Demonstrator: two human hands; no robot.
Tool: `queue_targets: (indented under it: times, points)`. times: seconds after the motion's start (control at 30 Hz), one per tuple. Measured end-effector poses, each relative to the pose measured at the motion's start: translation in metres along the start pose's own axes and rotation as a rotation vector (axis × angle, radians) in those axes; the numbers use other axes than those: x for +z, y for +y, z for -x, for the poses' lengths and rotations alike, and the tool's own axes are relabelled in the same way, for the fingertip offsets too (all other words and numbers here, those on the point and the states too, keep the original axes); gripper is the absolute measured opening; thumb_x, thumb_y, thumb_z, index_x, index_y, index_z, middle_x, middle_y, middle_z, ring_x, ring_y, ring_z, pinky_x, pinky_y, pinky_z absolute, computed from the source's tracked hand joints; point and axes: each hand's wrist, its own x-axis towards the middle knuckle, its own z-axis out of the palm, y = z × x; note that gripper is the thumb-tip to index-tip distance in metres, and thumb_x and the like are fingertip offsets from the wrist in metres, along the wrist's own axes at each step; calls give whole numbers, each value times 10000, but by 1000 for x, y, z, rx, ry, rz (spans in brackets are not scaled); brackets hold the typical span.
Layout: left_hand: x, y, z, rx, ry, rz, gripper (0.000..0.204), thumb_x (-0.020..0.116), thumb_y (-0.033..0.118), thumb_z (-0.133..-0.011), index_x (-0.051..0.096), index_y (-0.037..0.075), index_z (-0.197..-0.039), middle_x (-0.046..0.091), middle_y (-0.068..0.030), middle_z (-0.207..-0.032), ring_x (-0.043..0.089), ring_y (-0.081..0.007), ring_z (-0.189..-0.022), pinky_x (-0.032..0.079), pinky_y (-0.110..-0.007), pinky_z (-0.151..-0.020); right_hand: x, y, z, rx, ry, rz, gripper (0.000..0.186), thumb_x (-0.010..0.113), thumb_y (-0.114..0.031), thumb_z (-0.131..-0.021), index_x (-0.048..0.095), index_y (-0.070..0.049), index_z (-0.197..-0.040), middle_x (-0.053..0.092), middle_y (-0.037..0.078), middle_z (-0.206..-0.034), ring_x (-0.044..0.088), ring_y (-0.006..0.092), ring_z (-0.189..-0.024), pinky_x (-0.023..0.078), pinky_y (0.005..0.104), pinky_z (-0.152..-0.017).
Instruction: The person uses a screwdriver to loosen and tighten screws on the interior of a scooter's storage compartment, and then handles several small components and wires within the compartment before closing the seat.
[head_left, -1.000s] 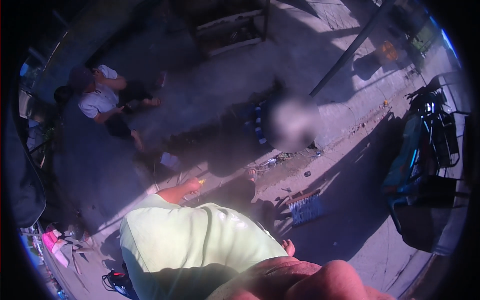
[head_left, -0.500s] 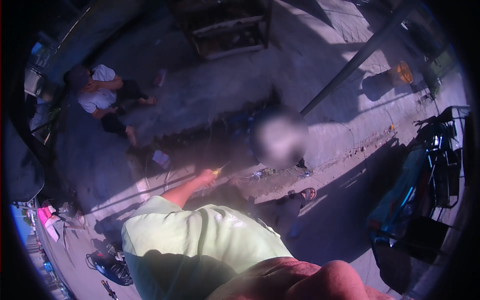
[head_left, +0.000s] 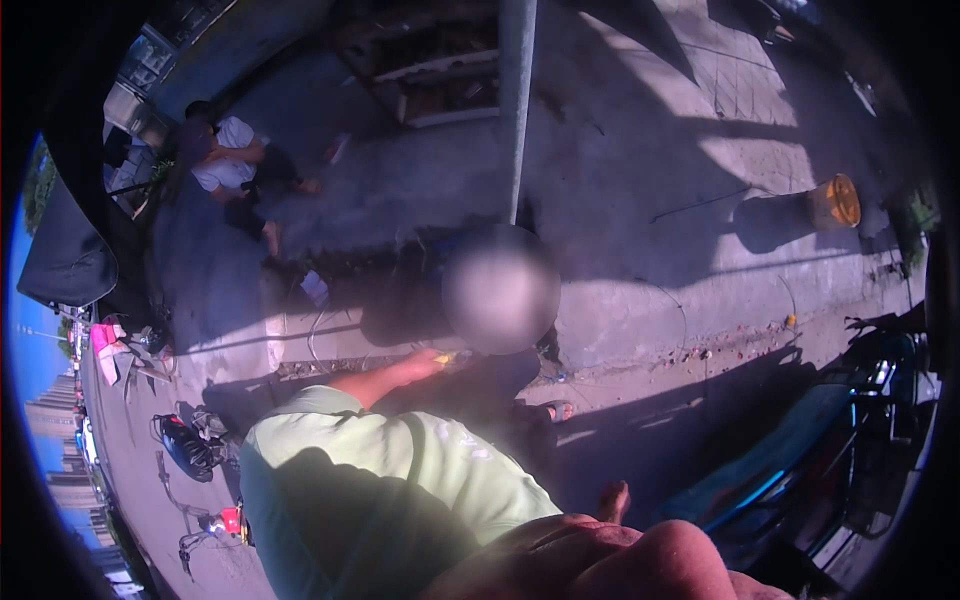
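Note:
My left hand (head_left: 418, 366) reaches forward from a light green sleeve, its fingers closed round a small yellow-handled tool (head_left: 442, 359). A thin shaft showed on that tool a moment earlier; its exact kind is too small to tell. Just beyond the hand is another person, whose head (head_left: 500, 290) is blurred out and whose body is mostly in deep shade. What seems to be my right hand (head_left: 613, 502) shows past the edge of my shirt, low and right of centre. Its fingers cannot be made out. A sandalled foot (head_left: 560, 411) rests on the ground between the two.
A grey pole (head_left: 516, 110) stands behind the blurred person. Farther left, someone in a white shirt (head_left: 228, 165) sits on the pavement. A yellow bucket (head_left: 842, 203) lies at far right, above a vehicle frame (head_left: 770, 490). Wires and rubble line the kerb. A motorbike (head_left: 190, 445) is at left.
My view has swung, so the pole, blurred head and sandalled foot appear farther left. My left hand keeps the tool, now nearer the blurred head. The apparent right hand has come into view.

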Motion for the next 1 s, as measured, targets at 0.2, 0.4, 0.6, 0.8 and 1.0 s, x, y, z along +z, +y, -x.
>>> queue_targets:
  times: [0.2, 0.4, 0.6, 0.8, 1.0]
  points:
    - [49, 80, -30, 190, 87, 117, 423, 639, 228, -1033, 674, 4, -1390, 744, -171, -1259, 676, -311, -1198, 508, -431, -1017, 160, -132, -67, 129, 9, 40, 153, 678, -272, -1033, 647, -123, -1051, 690, 53, -865, 576, 193, -631, 457, 338, -545]
    - [80, 152, -129, -64, -21, 358, 425, 648, 222, -1033, 629, 44, -1418, 740, -141, -1175, 694, -273, -1079, 542, -423, -909, 263, -184, -186, 22, -267, 398, 149, 652, -266, -994, 698, -124, -999, 766, 85, -996, 717, 295, -871, 569, 429, -751]
    - [53, 299, -221, -174, -31, 662, 440, 657, 217, -1033, 585, 83, -1445, 736, -110, -1092, 713, -235, -961, 577, -415, -801, 309, -293, -284, -1216, -658, 2401, 113, 656, -272, -966, 764, -245, -943, 745, -40, -1132, 698, 174, -1142, 593, 333, -951]
    - [1, 479, -265, -7, 116, 1134, 347, 683, 190, -1029, 545, 98, -1334, 702, -61, -954, 674, -170, -713, 565, -320, -581, 355, -432, -280, -926, -675, 2737, 187, 633, -246, -978, 811, -254, -1035, 758, -31, -1130, 714, 156, -1094, 618, 323, -893]
    - [-31, 553, -315, -9, 17, 1401, 286, 787, 400, -1009, 702, 154, -888, 688, -4, -765, 648, -148, -670, 535, -336, -649, 486, -532, -255, -538, -747, 2467, 240, 628, -274, -989, 795, -184, -1135, 787, 42, -1120, 765, 211, -1009, 636, 391, -818]
